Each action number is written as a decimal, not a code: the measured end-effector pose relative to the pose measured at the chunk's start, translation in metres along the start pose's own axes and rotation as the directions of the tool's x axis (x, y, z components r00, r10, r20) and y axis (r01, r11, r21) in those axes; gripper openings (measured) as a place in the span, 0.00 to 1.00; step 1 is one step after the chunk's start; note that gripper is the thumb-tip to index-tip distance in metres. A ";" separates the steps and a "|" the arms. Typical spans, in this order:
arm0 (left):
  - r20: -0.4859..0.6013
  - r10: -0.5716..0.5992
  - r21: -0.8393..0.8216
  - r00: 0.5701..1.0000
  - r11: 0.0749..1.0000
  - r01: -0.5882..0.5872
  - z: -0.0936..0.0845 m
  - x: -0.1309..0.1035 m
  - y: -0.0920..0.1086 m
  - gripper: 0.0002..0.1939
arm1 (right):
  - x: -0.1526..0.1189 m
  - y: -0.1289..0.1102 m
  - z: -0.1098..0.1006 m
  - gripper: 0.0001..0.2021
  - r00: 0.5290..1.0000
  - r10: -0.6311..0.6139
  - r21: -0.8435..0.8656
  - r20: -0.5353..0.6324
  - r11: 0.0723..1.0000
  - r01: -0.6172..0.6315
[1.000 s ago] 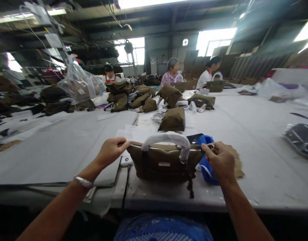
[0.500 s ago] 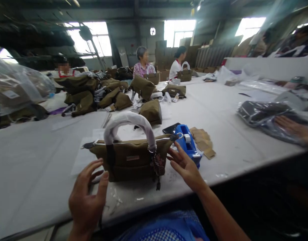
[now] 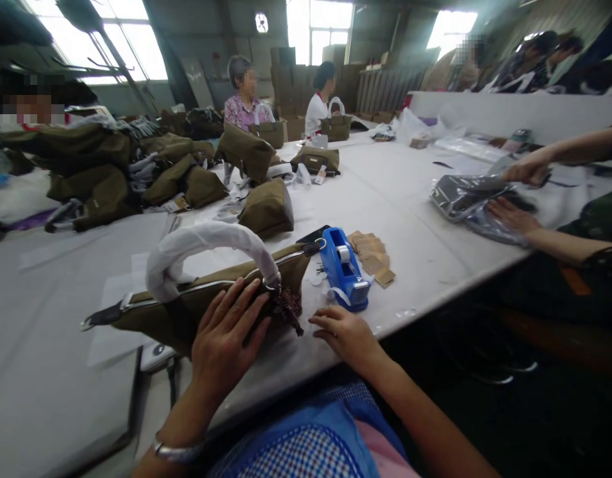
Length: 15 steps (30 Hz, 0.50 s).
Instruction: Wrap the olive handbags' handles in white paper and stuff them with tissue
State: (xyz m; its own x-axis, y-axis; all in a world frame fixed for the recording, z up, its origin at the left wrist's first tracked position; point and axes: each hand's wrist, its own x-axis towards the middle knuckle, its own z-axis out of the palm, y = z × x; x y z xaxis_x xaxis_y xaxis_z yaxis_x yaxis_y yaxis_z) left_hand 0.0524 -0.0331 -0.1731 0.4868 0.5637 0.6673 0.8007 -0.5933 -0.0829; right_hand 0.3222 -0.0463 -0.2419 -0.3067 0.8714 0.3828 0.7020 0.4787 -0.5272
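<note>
An olive handbag [image 3: 151,322] with white-wrapped handles stands tilted on the white table before me. My left hand [image 3: 226,332] lies flat against its front, fingers spread, holding nothing. Just right of the bag, my right hand [image 3: 348,335] hovers at the table edge, fingers loosely apart and with nothing in it. A dark tassel charm [image 3: 289,305] hangs from the handle ring between my hands. Beyond my right hand stands a blue tape dispenser [image 3: 346,269], with brown paper tags [image 3: 373,255] beside it. The bag's underside is partly hidden by my left hand.
More olive bags [image 3: 266,207] are heaped at the back left. At the right, another person's hands rest on a plastic-wrapped dark item [image 3: 465,196]. People sit across the table [image 3: 405,199]. A pale phone-like object [image 3: 156,355] lies near the left front edge.
The view has turned right. The bag has tilted and turned, my left hand has moved onto its front, and my right hand has come away from its side. A second hand reaches the wrapped item.
</note>
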 end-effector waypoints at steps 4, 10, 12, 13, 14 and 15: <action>-0.034 -0.035 -0.105 0.999 0.994 0.031 -0.001 0.000 0.001 0.18 | -0.008 -0.008 0.014 0.10 0.996 -0.022 -0.201 0.085 0.979 0.038; -0.034 -0.165 -0.380 0.986 0.914 0.139 -0.027 -0.001 0.009 0.19 | -0.018 -0.002 0.026 0.15 0.961 -0.259 -0.243 -0.097 0.943 0.230; -0.009 -0.208 -0.566 0.978 0.807 0.167 -0.033 -0.002 0.011 0.19 | -0.020 0.010 0.034 0.17 0.918 -0.363 -0.306 -0.159 0.902 0.303; 0.006 -0.223 -0.652 0.975 0.738 0.173 -0.035 -0.002 0.011 0.18 | -0.020 0.017 0.037 0.17 0.894 -0.411 -0.337 -0.179 0.879 0.337; 0.021 -0.232 -0.721 0.972 0.671 0.175 -0.036 -0.002 0.011 0.17 | -0.019 0.024 0.039 0.17 0.876 -0.447 -0.357 -0.181 0.860 0.365; 0.039 -0.235 -0.770 0.971 0.612 0.179 -0.038 -0.001 0.011 0.15 | -0.019 0.031 0.040 0.17 0.871 -0.462 -0.366 -0.167 0.849 0.380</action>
State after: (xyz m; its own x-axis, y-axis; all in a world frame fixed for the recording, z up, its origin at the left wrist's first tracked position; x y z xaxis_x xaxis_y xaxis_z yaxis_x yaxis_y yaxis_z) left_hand 0.0470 -0.0618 -0.1463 0.2978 0.7093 0.6389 0.3082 -0.7049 0.6389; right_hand 0.3242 -0.0438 -0.2956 -0.4839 0.5197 0.7041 0.7150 0.6987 -0.0243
